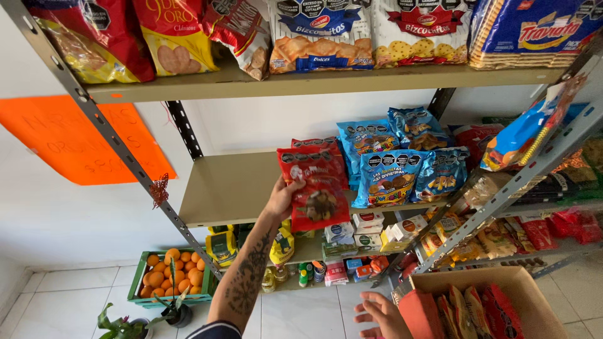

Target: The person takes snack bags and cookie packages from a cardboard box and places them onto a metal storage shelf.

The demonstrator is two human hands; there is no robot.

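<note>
Reaching up from below, the left hand [281, 199] grips a red snack bag [316, 189] by its left edge, fingers closed around it, and holds it upright at the front of the middle shelf [226, 188]. That bag stands just before another red bag and touches the row of blue snack bags [392, 169] that fills the right half of the same shelf; the left half of the shelf board is bare. The right hand [381, 312] is low in the view, fingers spread and holding nothing, right beside the edge of a cardboard box [502, 285] packed with more red and orange bags. On the top shelf [314, 80] lie larger packs of biscuits and crackers in red, white and blue wrappers. Below the middle shelf sit small white boxes [367, 229] and yellow bottles. On the tiled floor to the left stands a green crate of oranges [173, 271], with a potted plant [125, 325] near it. An orange paper sign [81, 141] hangs on the wall.
</note>
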